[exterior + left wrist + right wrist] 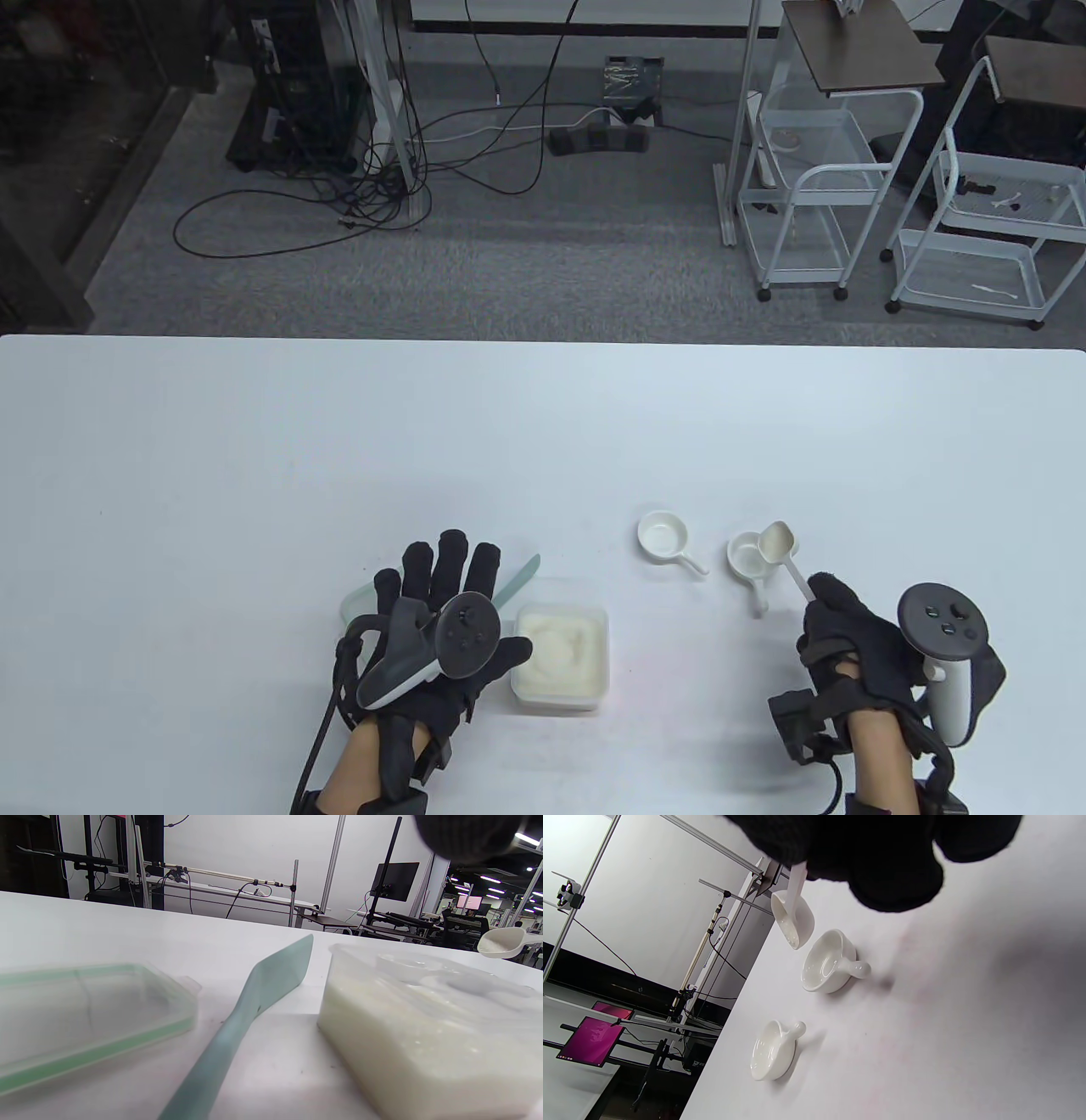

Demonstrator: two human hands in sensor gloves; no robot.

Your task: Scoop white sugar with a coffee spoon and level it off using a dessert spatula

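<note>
Pinching the thin handle of the spoon (782,552), your right hand (857,649) has its fingers curled round the near end; bowl held over the nearer small dish (747,556), just above its rim. Contents of the bowl: looks whitish, but amount of sugar cannot be told from the views.

Left hand (433,632) lies flat, fingers spread and straight, covering the handle of the green spatula (250,1005); whether it presses on it cannot be told. Spatula blade pokes out past the fingertips, between the lid (85,1018) and the tub of sugar (560,655).

Handling judgement: spoon is light and stiff, handle narrow and likely slick in a glove, so keep your hold well back and the bowl level; loose sugar spills on any tilt. Spatula looks flat and slightly flexible; take it by the handle and use the straight blade edge for levelling.

Second dish (666,541) sits further left on the desk (254,467), apart from the first.
</note>
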